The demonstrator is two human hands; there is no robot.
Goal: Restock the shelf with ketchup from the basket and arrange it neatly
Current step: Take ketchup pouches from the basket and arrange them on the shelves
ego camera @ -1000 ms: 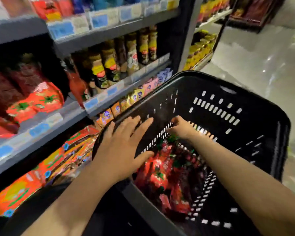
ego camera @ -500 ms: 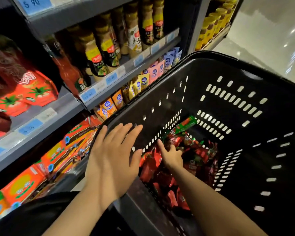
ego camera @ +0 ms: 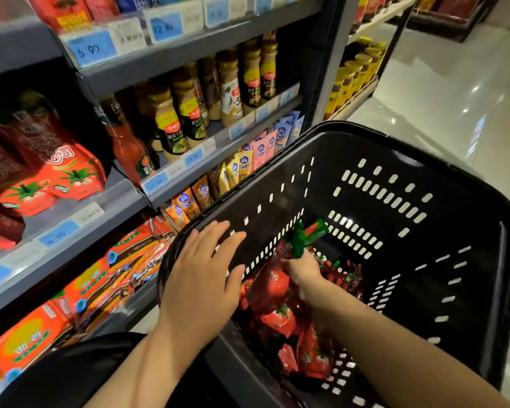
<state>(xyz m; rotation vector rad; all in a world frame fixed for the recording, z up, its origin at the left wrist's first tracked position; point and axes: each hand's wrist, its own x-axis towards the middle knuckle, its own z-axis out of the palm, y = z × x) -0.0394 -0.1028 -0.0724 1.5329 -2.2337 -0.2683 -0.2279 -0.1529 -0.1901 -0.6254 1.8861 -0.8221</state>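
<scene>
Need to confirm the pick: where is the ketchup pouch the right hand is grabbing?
In the head view, the ketchup pouch is inside the black basket, near its left wall, gripped by the right hand above the pile of pouches.

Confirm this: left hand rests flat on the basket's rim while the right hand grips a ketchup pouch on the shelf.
Not quite. The head view shows the right hand gripping the ketchup pouch inside the basket, not on the shelf. The left hand does rest flat on the rim.

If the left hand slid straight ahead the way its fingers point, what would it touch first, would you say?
The left hand lies flat on the black basket's rim, fingers pointing forward-right across the perforated near wall. It would probably slide over that wall first; depth is unclear.
</scene>
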